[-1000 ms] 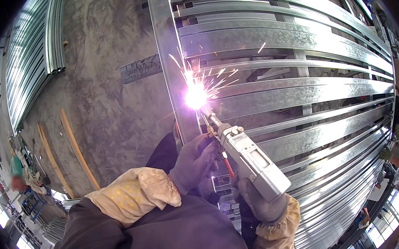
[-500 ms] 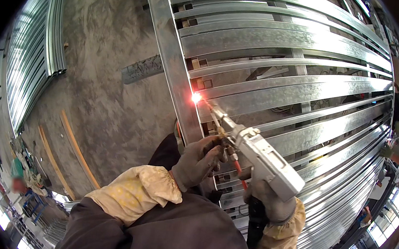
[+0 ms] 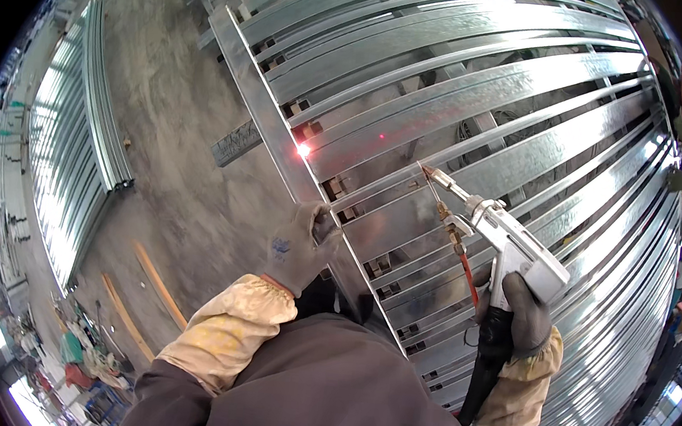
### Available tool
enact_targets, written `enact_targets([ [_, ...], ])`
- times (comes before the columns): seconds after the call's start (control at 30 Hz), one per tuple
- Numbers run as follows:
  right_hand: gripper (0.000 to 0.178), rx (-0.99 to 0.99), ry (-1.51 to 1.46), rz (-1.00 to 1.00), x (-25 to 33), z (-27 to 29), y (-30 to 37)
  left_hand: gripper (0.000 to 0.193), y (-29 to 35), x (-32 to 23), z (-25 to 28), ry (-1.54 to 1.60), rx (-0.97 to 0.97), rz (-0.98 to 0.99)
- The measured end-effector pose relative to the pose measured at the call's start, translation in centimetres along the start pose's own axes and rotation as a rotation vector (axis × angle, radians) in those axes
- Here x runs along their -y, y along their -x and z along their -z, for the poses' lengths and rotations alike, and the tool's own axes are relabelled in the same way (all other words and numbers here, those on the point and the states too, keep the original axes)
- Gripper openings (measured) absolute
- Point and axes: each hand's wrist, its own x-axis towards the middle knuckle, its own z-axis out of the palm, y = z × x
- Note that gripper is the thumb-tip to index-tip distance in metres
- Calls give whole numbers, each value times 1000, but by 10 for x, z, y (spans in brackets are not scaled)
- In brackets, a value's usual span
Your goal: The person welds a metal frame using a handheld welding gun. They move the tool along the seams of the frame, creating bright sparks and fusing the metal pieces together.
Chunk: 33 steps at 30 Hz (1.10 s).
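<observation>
Between the left hand and welding gun, fingers could pass; metal bars obstruct below.

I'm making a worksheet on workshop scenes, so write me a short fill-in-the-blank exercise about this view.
1. The silver gun-shaped tool is in the person's ____ hand.
2. The hose at the tool's front is coloured ____.
3. In the picture, the bright glow on the metal bar lies to the ____ of the tool's tip.
4. Exactly ____ long, narrow orange-tan strips lie on the floor.

Missing words: right; red; left; two.
</observation>
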Motion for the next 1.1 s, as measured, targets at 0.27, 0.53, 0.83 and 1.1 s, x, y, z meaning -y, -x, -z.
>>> enact_targets([
  [0.27,52,-24,-104,82,-23,39,33,64,-58,-37,-38,-581,124,-209],
  [0.53,43,-234,-194,178,-21,76,87,88,-95,-44,-53,-888,180,-344],
  [0.83,54,-198,-291,231,-51,100,104,117,-105,-73,-66,-1141,300,-116],
  [1.1,52,-104,-295,120,-65,110,88,111,-116,-66,-67,-1171,251,-234],
])
